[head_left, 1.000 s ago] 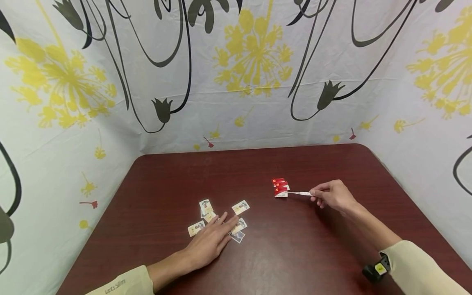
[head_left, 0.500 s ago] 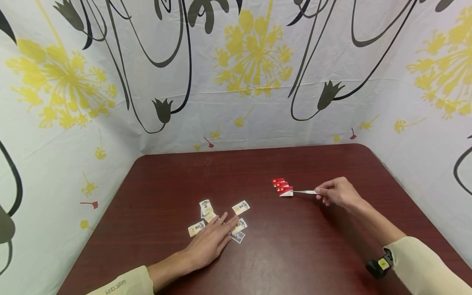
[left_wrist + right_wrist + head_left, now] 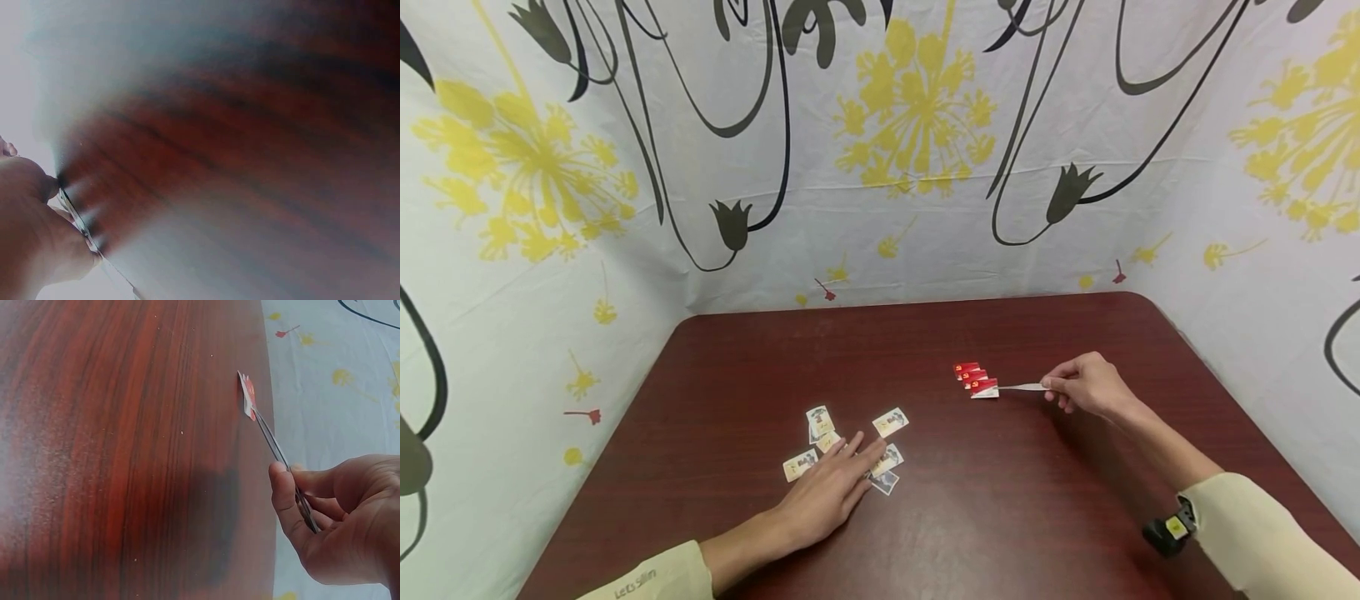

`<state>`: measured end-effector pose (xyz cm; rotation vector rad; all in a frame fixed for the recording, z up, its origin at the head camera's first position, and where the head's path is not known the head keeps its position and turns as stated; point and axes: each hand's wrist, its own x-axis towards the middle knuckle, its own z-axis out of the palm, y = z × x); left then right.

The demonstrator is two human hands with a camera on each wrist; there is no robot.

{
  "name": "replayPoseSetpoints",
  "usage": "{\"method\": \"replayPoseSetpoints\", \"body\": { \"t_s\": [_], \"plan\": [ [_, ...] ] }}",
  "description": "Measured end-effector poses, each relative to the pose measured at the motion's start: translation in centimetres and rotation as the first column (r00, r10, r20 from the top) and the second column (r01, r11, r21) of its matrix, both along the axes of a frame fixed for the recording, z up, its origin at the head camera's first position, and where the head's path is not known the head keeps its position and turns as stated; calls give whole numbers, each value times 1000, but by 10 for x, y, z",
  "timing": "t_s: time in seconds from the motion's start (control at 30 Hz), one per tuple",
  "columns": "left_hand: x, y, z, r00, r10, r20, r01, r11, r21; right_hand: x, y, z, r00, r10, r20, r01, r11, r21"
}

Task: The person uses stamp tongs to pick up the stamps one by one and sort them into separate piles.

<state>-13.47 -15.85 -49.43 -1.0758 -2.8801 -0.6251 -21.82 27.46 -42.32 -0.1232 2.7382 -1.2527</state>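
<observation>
Pinched between thumb and fingers of my right hand (image 3: 1086, 387) are metal tweezers (image 3: 1022, 387), seen from closer in the right wrist view (image 3: 272, 442). Their tips meet the right edge of the nearest of several red-and-white stamps (image 3: 984, 389), which overlap in a slanting column. My left hand (image 3: 827, 492) lies flat, fingers spread, over a loose group of pale stamps; one stamp (image 3: 800, 465) shows left of it, another (image 3: 890, 422) beyond the fingertips, and a grey one (image 3: 884, 482) to its right. The palm hides part of the group.
The dark red-brown table (image 3: 737, 367) has rounded far corners. A white cloth (image 3: 850, 233) with yellow flowers and grey stems hangs behind it and along both sides. A black device with a yellow label (image 3: 1171, 533) is strapped at the right wrist.
The nearest red-and-white stamp has shifted right and slightly away, along with the tweezers and my right hand, mostly in the first half second. My left hand has stayed put.
</observation>
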Motion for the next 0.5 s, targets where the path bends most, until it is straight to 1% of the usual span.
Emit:
{"method": "replayPoseSetpoints", "body": {
  "t_s": [0.13, 0.3, 0.5],
  "plan": [
    [0, 0, 0, 1000, 4, 3, -4, 1000, -1, -2, -1, 2, 1000, 0, -24, 1, 999, 49],
    [0, 0, 0, 1000, 4, 1, -4, 1000, -2, -4, -1, 1, 997, 30, -77, -21, 994, 106],
    [0, 0, -1, 1000, -1, -1, 1, 1000, 3, -6, -2, 1, 990, 39, -135, -19, 989, 149]
  ]
}}
